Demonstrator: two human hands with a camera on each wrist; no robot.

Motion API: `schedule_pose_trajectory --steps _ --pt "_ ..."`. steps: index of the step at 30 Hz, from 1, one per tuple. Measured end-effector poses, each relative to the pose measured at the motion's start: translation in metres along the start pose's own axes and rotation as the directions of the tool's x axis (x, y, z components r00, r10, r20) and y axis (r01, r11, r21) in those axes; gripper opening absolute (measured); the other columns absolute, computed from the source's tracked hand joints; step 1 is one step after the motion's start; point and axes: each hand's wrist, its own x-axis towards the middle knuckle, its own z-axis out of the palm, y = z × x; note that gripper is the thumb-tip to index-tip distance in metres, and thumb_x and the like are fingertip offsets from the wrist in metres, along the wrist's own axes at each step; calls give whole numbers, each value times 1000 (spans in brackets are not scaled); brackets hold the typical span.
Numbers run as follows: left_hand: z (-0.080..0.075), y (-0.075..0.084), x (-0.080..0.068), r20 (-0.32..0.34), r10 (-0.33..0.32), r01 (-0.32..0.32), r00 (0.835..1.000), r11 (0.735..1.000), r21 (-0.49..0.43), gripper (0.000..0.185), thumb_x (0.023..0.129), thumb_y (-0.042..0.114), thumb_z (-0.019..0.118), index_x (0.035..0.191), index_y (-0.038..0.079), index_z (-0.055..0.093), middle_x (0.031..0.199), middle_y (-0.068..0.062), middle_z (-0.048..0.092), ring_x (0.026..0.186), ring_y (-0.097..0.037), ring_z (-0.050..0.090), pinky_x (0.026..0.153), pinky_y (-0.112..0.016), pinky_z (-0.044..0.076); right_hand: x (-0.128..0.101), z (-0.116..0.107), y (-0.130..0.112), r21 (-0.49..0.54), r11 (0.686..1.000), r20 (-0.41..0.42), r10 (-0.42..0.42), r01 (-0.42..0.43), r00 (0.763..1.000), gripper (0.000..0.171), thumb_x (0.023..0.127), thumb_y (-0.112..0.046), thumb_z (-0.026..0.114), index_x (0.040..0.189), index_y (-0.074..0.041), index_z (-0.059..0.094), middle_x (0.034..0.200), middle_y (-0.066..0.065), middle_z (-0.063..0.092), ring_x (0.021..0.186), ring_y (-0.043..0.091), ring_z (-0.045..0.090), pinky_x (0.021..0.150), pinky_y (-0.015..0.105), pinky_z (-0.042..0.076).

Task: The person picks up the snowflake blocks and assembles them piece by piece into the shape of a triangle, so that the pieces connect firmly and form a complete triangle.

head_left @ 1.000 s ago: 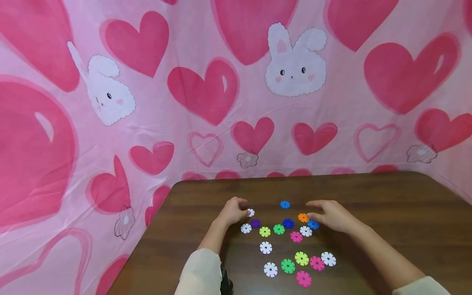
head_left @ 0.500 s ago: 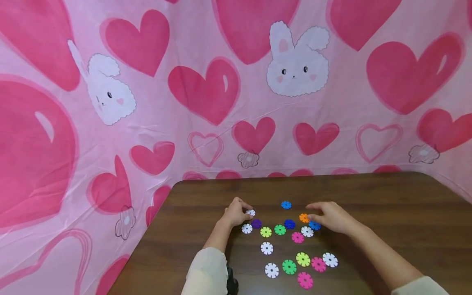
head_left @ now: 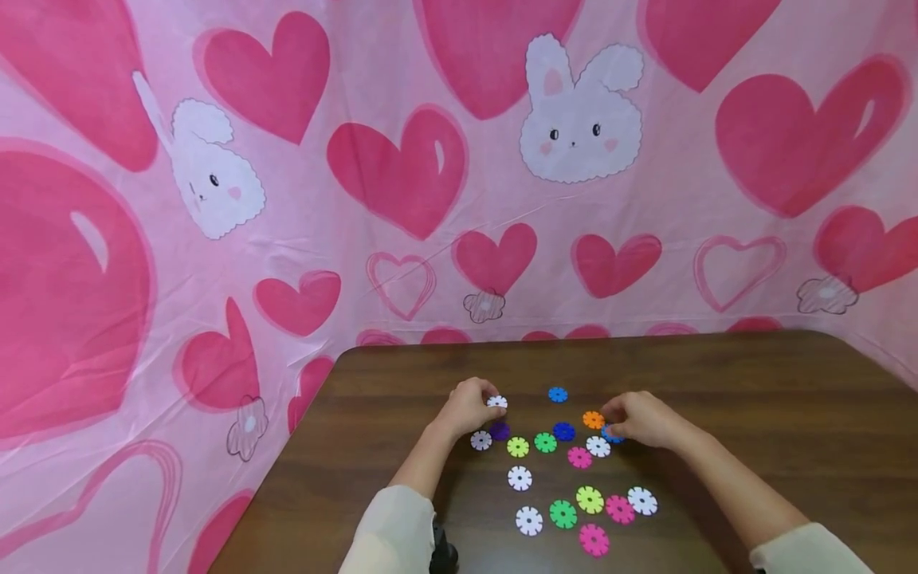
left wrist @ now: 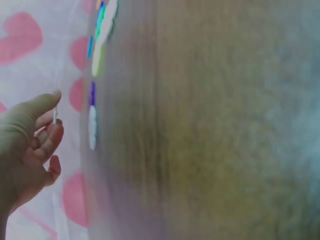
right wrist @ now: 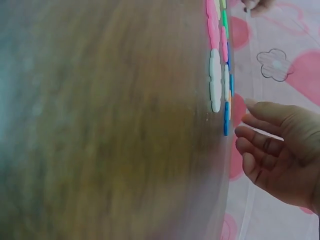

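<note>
Discs (head_left: 529,526) with notched rims are lying flat on the brown surface (head_left: 789,399), some of their edges meeting or nearly meeting, others sitting well apart; the loose spread is probably leaving each colour easy to pick out.

The left hand (head_left: 469,408) is pinching a white disc (head_left: 497,402) between thumb and fingertips, with almost no gap beyond the piece's thickness. The left wrist view is showing this piece edge-on and raised off the surface; gripping so thin a thing by its rim is likely keeping most of its face uncovered. Just nearer the person, a purple disc (head_left: 500,431) is lying close beside another white piece.

The right hand (head_left: 641,418) is hovering by a light-blue disc (right wrist: 226,120), its fingers bent and a gap showing between thumb and fingertips. It is holding nothing visible; whether it is touching that piece cannot be told. An orange disc (head_left: 593,419) is lying just beside the light-blue one.

No brand, label or writing is showing legibly on the discs or on the dark device (head_left: 444,552) at the left wrist. The patterned cloth (head_left: 387,72) behind is carrying only hearts, rabbits and flowers.
</note>
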Motion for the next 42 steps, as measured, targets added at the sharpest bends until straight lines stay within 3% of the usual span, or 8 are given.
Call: schedule_pose_trajectory --steps 8,17,26,32,42 --pt "-1 26 -3 35 155 -154 987 987 -34 27 78 16 78 97 -1 69 82 -1 55 73 -11 49 64 -20 45 5 3 6 -127 992 16 24 -22 1000 28 75 -14 79 97 1 70 85 7 65 74 20 54 72 41 51" --pt "-3 53 -14 18 241 -241 970 970 -27 26 79 17 77 99 2 69 85 2 56 72 -7 49 62 -17 44 4 2 5 -143 988 27 62 -58 998 23 74 -13 80 90 -1 69 79 4 61 70 19 53 70 40 52" --pt "-17 76 -30 -14 304 -305 953 952 -38 28 80 18 77 103 5 67 88 4 55 77 -10 52 66 -13 45 2 2 2 -72 997 -34 -3 1 999 24 74 -4 78 77 -9 55 65 -1 47 59 15 43 54 28 40" --pt "-24 88 -42 -60 312 -317 948 945 -83 29 79 15 78 103 5 66 90 3 54 75 -5 49 66 -13 46 -2 -4 -1 13 999 -82 -49 50 995 14 76 -2 75 75 -7 62 63 -3 54 56 12 47 52 26 43" --pt "-22 82 -48 -171 269 -303 948 928 -217 27 81 0 72 106 2 61 89 -4 61 75 -10 55 69 -19 50 -10 -9 -23 251 967 -141 -12 47 990 10 79 -12 75 79 -5 67 63 -3 58 55 13 52 50 25 46"
